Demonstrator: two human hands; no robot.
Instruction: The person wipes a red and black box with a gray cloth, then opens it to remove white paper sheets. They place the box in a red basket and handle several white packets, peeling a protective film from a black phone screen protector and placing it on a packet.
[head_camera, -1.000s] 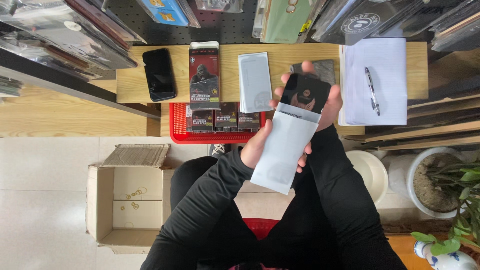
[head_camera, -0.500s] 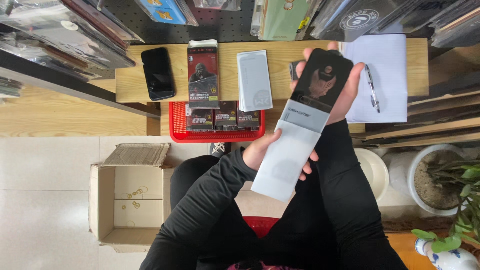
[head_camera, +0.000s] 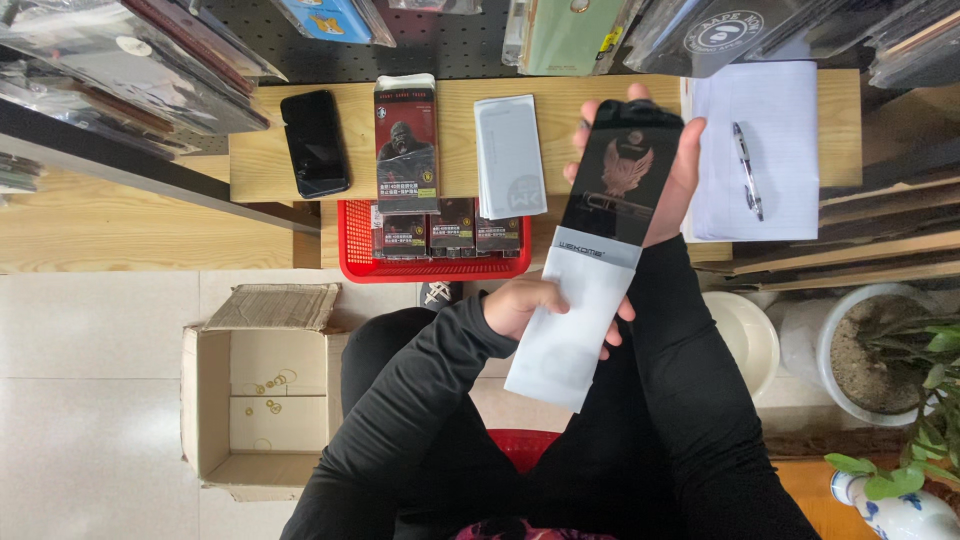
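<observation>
My right hand holds a flat black box with a winged emblem, raised over the wooden shelf. My left hand grips a white sleeve that covers the box's lower end. Most of the black box sticks out above the sleeve. Both arms wear black sleeves.
On the shelf lie a black phone, a dark package with a gorilla picture, a white package and a notepad with a pen. A red basket of small boxes hangs below. An open cardboard box stands on the floor at left.
The black box has slid further out of the white sleeve, upward toward the shelf, as my right hand drew it away from my left.
</observation>
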